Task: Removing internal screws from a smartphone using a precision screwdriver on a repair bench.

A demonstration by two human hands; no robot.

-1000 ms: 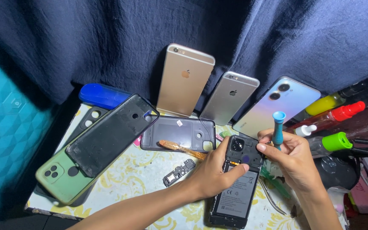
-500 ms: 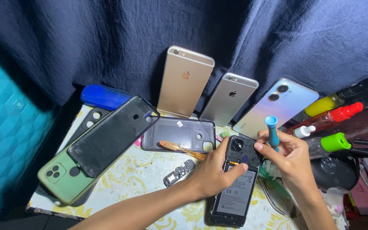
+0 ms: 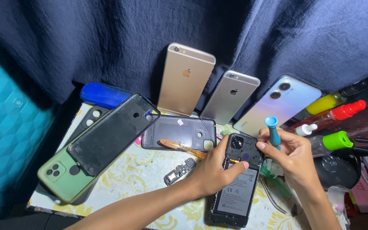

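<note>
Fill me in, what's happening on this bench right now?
A person is working on an opened black phone lying back-up with its cover off and battery exposed. The left hand presses down on its upper part, while the right hand holds a blue-handled screwdriver upright at the phone's top right corner. A loose black back cover, a toothbrush and three phones leaning on the dark curtain surround it.
</note>
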